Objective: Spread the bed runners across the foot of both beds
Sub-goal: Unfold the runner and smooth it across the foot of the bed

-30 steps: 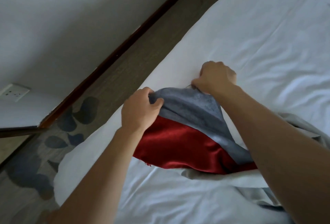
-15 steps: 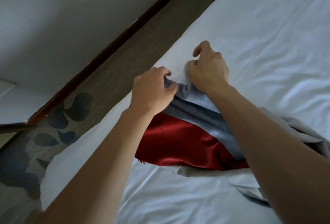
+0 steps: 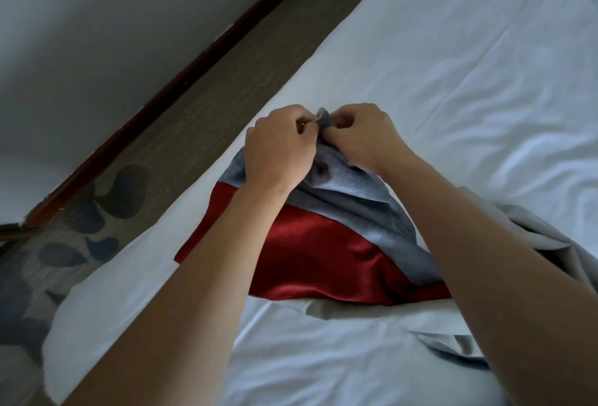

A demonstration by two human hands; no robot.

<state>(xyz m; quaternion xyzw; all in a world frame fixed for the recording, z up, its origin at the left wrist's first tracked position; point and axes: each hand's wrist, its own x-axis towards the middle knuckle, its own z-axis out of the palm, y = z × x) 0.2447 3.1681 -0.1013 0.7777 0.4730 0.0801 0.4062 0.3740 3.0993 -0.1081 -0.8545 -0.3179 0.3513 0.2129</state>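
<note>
Pinching one grey corner of the bed runner (image 3: 323, 244), left hand (image 3: 278, 150) and right hand (image 3: 362, 137) meet above the bed (image 3: 469, 82); tugging risks bunching.

Bed (image 3: 453, 88) filling the right and lower part of the view, running from near to far. Bed runner (image 3: 323, 253) bunched on the bed near its left edge, trailing off to the right under the right forearm. Left hand (image 3: 278, 153) and right hand (image 3: 362, 137) side by side at the runner's far end, almost touching, both pinching a fold of it between them. Strip of floor (image 3: 200, 114) alongside the bed on the left. Baseboard (image 3: 181, 82) beyond the floor, wall (image 3: 97, 33) above it, filling the upper left.
</note>
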